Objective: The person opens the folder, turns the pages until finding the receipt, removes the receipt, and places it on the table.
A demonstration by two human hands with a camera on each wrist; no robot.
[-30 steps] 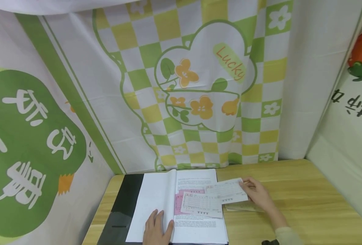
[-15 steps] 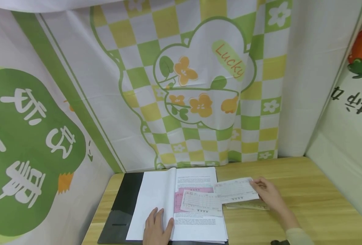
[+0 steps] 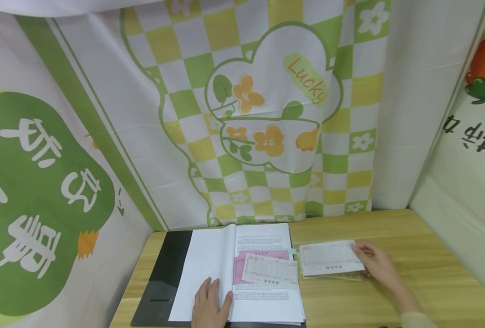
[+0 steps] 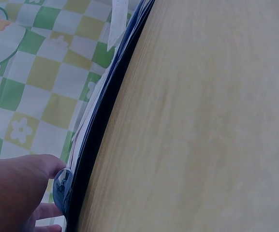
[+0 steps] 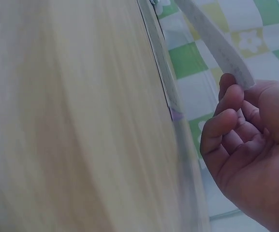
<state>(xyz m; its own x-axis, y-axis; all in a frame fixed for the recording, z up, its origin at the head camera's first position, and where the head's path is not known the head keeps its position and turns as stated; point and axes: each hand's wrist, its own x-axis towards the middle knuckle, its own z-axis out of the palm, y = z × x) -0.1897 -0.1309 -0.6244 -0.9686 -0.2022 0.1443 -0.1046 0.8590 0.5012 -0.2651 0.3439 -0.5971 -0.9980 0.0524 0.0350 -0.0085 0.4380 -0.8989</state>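
Observation:
My left hand (image 3: 210,305) rests with spread fingers on the blank left page of an open black folder (image 3: 157,273). On its printed right page (image 3: 262,310) lie a pink form slip (image 3: 239,269) and a white form slip (image 3: 268,269) overlapping it. Between thumb and fingers, my right hand (image 3: 375,264) pinches the right end of another white printed slip (image 3: 328,257). That slip is over a yellowish slip (image 3: 340,275) on the table, right of the folder. In the right wrist view the pinched slip (image 5: 221,48) is seen nearly edge-on, raised above the table.
The wooden table (image 3: 422,273) stretches to the right of the slips. A checkered curtain (image 3: 267,191) hangs behind its back edge, with printed cloth walls at left and right. A small pale tab (image 3: 293,251) sticks out at the folder's right edge.
The right hand has drawn the pinched white slip rightward, off the folder's page and over the yellowish slip. The left hand stays in place on the page.

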